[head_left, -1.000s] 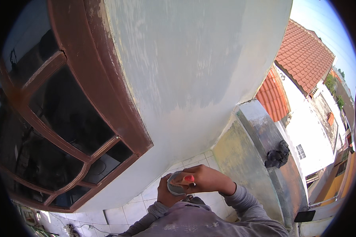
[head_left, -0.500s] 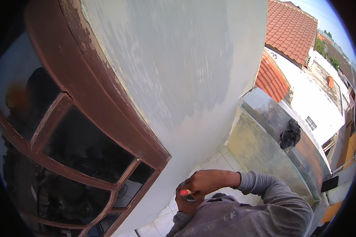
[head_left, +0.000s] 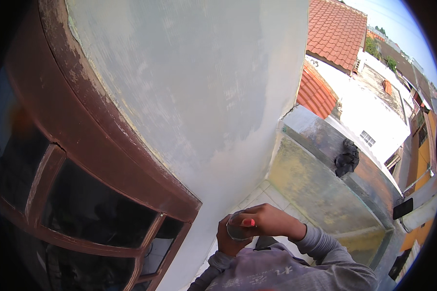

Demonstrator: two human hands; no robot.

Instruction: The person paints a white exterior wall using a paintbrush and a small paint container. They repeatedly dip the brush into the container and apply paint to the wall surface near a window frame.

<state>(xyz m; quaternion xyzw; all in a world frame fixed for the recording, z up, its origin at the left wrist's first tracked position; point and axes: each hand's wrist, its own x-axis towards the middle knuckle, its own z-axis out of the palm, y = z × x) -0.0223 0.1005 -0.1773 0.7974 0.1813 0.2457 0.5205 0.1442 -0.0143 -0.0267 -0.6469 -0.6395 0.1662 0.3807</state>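
Note:
My left hand is wrapped round a small round cup, whose thin rim shows; the inside looks grey. Over the cup sits my right hand, its fingers closed on a thin handle with a red end. The red end points up toward me, while the handle's other end is hidden by the hand and cup. Both hands are close together in front of my chest.
A patchy grey-white wall rises ahead. On the left stands a brown wooden window frame with peeling edges and dark glass. At right, a low parapet carries a crumpled black thing. White floor tiles lie below.
My view has shifted, so the wall and window sit further left. The right hand and the red-ended handle have turned over the cup, and more of the cup's rim shows.

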